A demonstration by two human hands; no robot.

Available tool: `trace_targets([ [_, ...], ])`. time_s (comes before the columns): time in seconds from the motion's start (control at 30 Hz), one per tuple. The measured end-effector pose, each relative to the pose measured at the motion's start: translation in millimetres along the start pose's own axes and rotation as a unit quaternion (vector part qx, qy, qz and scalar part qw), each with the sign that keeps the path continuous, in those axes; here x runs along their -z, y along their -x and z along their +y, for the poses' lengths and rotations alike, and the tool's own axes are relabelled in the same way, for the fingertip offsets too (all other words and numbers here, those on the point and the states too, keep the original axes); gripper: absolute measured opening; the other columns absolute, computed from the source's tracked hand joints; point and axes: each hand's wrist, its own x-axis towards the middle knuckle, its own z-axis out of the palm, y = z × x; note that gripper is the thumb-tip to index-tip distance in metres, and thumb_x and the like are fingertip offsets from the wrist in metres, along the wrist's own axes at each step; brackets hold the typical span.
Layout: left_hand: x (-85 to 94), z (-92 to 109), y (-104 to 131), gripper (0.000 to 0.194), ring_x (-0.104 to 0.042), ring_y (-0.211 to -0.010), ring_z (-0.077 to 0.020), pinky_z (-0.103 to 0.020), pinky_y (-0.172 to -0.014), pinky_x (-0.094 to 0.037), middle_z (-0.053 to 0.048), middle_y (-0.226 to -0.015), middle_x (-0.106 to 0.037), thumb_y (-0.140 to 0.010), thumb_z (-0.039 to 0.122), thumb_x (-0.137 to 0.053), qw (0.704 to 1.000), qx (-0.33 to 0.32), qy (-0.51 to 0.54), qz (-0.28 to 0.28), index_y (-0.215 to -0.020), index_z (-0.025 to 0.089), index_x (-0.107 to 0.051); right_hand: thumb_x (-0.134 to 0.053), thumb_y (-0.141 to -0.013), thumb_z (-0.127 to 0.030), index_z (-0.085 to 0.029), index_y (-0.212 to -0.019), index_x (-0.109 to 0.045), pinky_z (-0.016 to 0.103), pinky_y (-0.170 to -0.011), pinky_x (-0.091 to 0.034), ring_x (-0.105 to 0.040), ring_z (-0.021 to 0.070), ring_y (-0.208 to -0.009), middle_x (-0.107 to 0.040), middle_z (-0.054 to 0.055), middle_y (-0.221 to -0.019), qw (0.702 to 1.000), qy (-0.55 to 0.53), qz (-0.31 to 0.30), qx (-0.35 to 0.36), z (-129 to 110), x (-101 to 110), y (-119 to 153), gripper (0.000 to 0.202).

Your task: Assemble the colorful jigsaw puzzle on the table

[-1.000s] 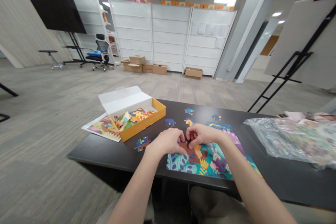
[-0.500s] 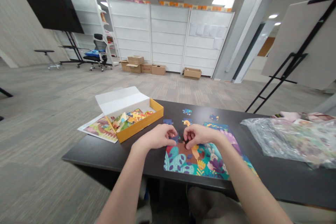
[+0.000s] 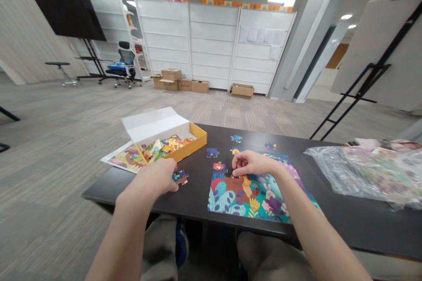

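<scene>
My left hand (image 3: 156,181) is at the left part of the black table (image 3: 194,199), its thumb and finger closed at the left end of a dark blue puzzle piece (image 3: 181,178). My right hand (image 3: 251,163) rests at the upper edge of the partly joined puzzle (image 3: 231,193), fingers curled and thumb pressed in; anything between them is hidden. Left of those fingers, a piece with a red animal (image 3: 219,168) stands at the puzzle's upper left corner. Loose pieces lie behind: a dark blue one (image 3: 212,153), an orange and blue one (image 3: 235,150), and others (image 3: 236,138) (image 3: 271,145).
An open yellow box (image 3: 189,148) with several pieces in it stands at the left back, over a picture sheet (image 3: 115,157). Clear plastic bags (image 3: 349,173) cover the table's right side. An easel, white shelving and cardboard boxes stand beyond.
My left hand has moved left, away from the puzzle's upper left corner, to the dark blue piece. The red animal piece is now uncovered. My right hand has shifted slightly up.
</scene>
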Motion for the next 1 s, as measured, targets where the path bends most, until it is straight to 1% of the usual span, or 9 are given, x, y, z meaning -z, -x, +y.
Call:
trace_targets([
  [0.2,3.5,6.4,0.1,0.04,-0.07,-0.103,-0.0308,-0.034,-0.075,-0.052,-0.012,-0.112,-0.074,-0.066,0.022,-0.074,1.0,0.007,-0.005,-0.005,-0.105,0.022,-0.071,-0.078,-0.07,-0.053,-0.017,-0.079,-0.064,0.025,-0.059,-0.044,-0.055,0.0116,-0.061,-0.061,-0.002,-0.065,0.999,-0.036,0.031,0.009,4.2,1.4,-2.4,0.04],
  [0.33,-2.5,0.0,-5.2,0.037,-0.07,-0.099,-0.0301,-0.033,-0.075,-0.05,-0.012,-0.107,-0.074,-0.064,0.024,-0.077,0.999,-0.026,0.03,0.007,-0.1,0.02,-0.069,-0.077,-0.071,-0.054,-0.018,-0.078,-0.062,0.028,-0.063,-0.047,-0.059,0.0132,-0.064,-0.064,0.0,-0.068,0.996,-0.062,0.059,0.011,7.5,3.4,-4.2,0.04],
  [0.5,-1.2,1.5,-11.4,0.008,-0.068,-0.08,-0.0234,-0.03,-0.069,-0.045,-0.006,-0.083,-0.073,-0.076,0.017,-0.063,0.988,-0.099,0.102,0.068,-0.082,0.02,-0.067,-0.077,-0.07,-0.054,-0.018,-0.077,-0.062,0.027,-0.063,-0.046,-0.056,0.0121,-0.063,-0.062,0.0,-0.069,0.991,-0.058,0.115,0.02,9.6,6.2,-5.0,0.04],
  [0.6,6.3,19.2,-9.9,0.012,-0.065,-0.071,-0.0189,-0.028,-0.065,-0.045,-0.002,-0.075,-0.07,-0.082,0.018,-0.058,0.963,-0.188,0.178,0.08,-0.089,0.021,-0.066,-0.079,-0.07,-0.052,-0.018,-0.081,-0.063,0.026,-0.063,-0.045,-0.055,0.0114,-0.063,-0.061,-0.002,-0.069,0.99,-0.078,0.11,0.034,4.3,5.8,-3.1,0.039],
  [0.67,8.4,36.9,-9.2,0.015,-0.066,-0.071,-0.017,-0.026,-0.066,-0.047,0.0,-0.077,-0.07,-0.084,0.02,-0.058,0.932,-0.247,0.249,0.093,-0.096,0.021,-0.066,-0.081,-0.069,-0.05,-0.018,-0.087,-0.065,0.026,-0.063,-0.046,-0.056,0.0112,-0.064,-0.062,-0.002,-0.072,0.989,-0.109,0.086,0.051,-1.1,3.7,-1.8,0.04],
  [0.73,6.8,55.6,-10.8,0.016,-0.068,-0.075,-0.0163,-0.025,-0.069,-0.049,-0.001,-0.083,-0.071,-0.084,0.021,-0.059,0.904,-0.282,0.305,0.106,-0.099,0.021,-0.065,-0.084,-0.067,-0.048,-0.018,-0.092,-0.065,0.026,-0.065,-0.048,-0.06,0.012,-0.068,-0.066,-0.001,-0.078,0.985,-0.148,0.055,0.066,-6.0,0.7,-1.0,0.044],
  [0.8,2.7,71.7,-14.9,0.015,-0.069,-0.076,-0.0161,-0.025,-0.068,-0.051,-0.002,-0.087,-0.071,-0.084,0.018,-0.06,0.889,-0.296,0.335,0.103,-0.098,0.02,-0.065,-0.085,-0.065,-0.048,-0.018,-0.095,-0.065,0.026,-0.065,-0.048,-0.062,0.0128,-0.07,-0.069,0.0,-0.083,0.981,-0.179,0.035,0.07,-8.9,-2.0,-1.0,0.046],
  [0.87,-2.0,82.9,-20.0,0.017,-0.071,-0.077,-0.0161,-0.024,-0.068,-0.052,-0.004,-0.091,-0.072,-0.084,0.014,-0.056,0.881,-0.302,0.353,0.091,-0.099,0.019,-0.064,-0.084,-0.067,-0.05,-0.017,-0.093,-0.065,0.025,-0.061,-0.047,-0.061,0.0121,-0.066,-0.069,0.0,-0.079,0.98,-0.185,0.029,0.066,-8.8,-3.0,-1.3,0.045],
  [1.0,-10.3,91.0,-28.9,0.025,-0.072,-0.085,-0.0165,-0.025,-0.075,-0.054,-0.006,-0.1,-0.073,-0.083,0.006,-0.051,0.883,-0.293,0.349,0.113,-0.101,0.019,-0.064,-0.081,-0.07,-0.051,-0.017,-0.083,-0.065,0.025,-0.06,-0.047,-0.058,0.0112,-0.06,-0.067,-0.001,-0.07,0.986,-0.15,0.041,0.054,-0.9,1.4,-2.0,0.04],
])
